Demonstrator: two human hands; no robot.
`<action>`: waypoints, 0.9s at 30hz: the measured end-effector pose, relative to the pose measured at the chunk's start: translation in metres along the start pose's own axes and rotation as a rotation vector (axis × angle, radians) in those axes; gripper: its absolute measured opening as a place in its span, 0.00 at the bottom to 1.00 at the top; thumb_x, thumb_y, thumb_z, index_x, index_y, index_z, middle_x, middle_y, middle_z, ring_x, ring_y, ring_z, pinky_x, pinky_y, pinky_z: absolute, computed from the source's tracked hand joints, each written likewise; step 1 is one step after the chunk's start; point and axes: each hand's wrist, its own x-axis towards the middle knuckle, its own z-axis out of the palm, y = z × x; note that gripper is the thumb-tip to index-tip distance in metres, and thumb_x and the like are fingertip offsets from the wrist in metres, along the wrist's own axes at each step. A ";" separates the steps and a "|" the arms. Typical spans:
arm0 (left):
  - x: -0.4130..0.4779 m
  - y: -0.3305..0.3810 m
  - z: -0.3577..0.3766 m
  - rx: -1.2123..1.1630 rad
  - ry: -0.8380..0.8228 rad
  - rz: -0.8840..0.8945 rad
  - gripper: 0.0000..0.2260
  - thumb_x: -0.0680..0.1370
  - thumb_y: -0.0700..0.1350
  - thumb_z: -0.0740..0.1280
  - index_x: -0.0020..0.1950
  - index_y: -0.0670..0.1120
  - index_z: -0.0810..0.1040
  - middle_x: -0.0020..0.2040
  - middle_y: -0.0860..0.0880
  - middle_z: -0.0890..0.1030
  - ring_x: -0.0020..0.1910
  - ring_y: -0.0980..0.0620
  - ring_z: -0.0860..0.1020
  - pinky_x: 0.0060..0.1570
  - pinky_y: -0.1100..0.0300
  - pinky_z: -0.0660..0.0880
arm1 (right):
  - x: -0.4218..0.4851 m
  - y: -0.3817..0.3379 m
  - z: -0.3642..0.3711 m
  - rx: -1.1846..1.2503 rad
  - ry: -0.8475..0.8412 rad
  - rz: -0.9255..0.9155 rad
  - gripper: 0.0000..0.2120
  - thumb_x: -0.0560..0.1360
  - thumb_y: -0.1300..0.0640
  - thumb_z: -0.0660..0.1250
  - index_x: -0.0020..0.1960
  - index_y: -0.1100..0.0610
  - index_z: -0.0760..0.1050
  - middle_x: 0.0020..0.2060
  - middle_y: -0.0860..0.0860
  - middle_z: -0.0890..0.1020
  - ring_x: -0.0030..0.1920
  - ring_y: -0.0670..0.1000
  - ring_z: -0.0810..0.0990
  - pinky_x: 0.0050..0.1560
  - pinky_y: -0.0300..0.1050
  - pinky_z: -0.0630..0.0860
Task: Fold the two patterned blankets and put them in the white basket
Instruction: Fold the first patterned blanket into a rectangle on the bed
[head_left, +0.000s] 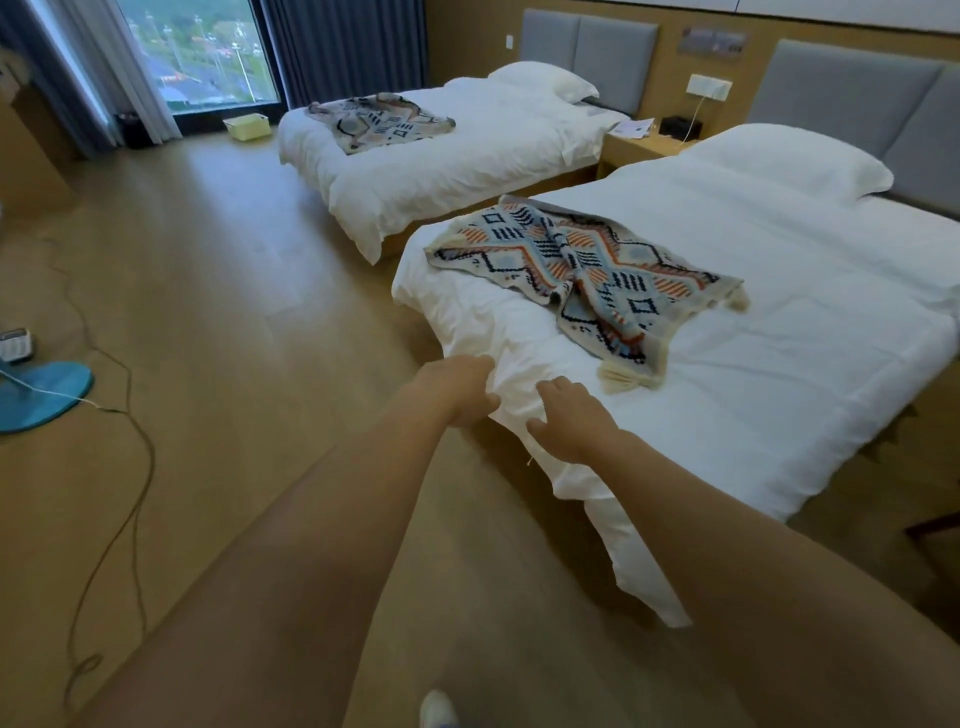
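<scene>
A near bed (753, 405) and far bed (483, 156) flank a nightstand (639, 148); a blue base (41, 395), perhaps a fan's, stands on the floor (234, 312).

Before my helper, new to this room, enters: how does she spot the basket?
Find the window at the far end. On the floor below it, by the far bed's foot, sits the white basket, pale, unlike the dark object to its left.

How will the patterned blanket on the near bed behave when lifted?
Probably floppy: the geometric patterned knit blanket lies rumpled, with a crease through its middle. Likely to drape and sag; its cream tassels would dangle.
</scene>
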 end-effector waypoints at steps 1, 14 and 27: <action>0.013 -0.012 -0.004 -0.003 -0.008 0.005 0.21 0.77 0.53 0.60 0.67 0.45 0.66 0.64 0.44 0.73 0.59 0.44 0.74 0.58 0.48 0.72 | 0.017 -0.005 -0.001 0.002 -0.006 0.014 0.24 0.77 0.50 0.59 0.69 0.59 0.62 0.66 0.57 0.69 0.65 0.58 0.67 0.63 0.51 0.67; 0.185 -0.112 -0.030 -0.007 -0.040 0.059 0.23 0.77 0.52 0.61 0.70 0.44 0.64 0.66 0.44 0.73 0.62 0.44 0.73 0.59 0.48 0.72 | 0.207 -0.021 -0.009 0.024 -0.025 0.091 0.26 0.77 0.50 0.61 0.70 0.58 0.60 0.67 0.57 0.68 0.65 0.58 0.68 0.64 0.51 0.67; 0.435 -0.170 -0.064 0.030 -0.126 0.082 0.24 0.78 0.55 0.60 0.71 0.45 0.63 0.69 0.44 0.70 0.65 0.44 0.71 0.60 0.50 0.70 | 0.461 0.047 -0.027 0.083 -0.101 0.145 0.25 0.77 0.50 0.60 0.69 0.60 0.60 0.68 0.58 0.67 0.67 0.60 0.65 0.63 0.53 0.67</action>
